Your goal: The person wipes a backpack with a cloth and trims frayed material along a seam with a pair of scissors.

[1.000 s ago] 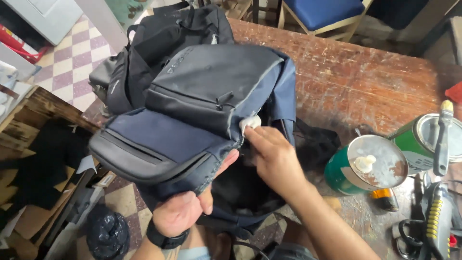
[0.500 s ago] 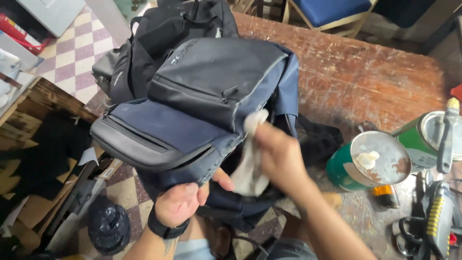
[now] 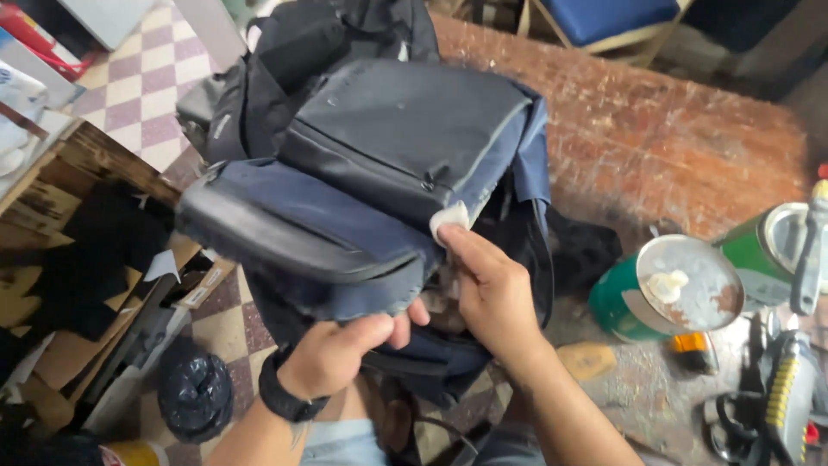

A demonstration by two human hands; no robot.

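A navy and dark grey backpack (image 3: 371, 164) lies on the edge of a worn red-brown workbench (image 3: 690, 129), its bottom end hanging toward me. My left hand (image 3: 341, 354), with a black wristband, grips the frayed lower edge of the backpack from underneath. My right hand (image 3: 492, 289) presses a small white cloth (image 3: 450, 218) against the bag's side seam, just below the grey front pocket. Most of the cloth is hidden under my fingers.
A green tin (image 3: 638, 298) with its lid resting on top stands on the bench at right, a second green tin (image 3: 776, 242) behind it. Tools lie at the far right edge. A blue-seated chair (image 3: 604, 17) stands beyond. A cluttered wooden crate (image 3: 78, 259) sits on the checkered floor at left.
My right hand has lifted the white cloth from lower inside the bag back up to the side seam. The left hand keeps its grip on the bottom edge.
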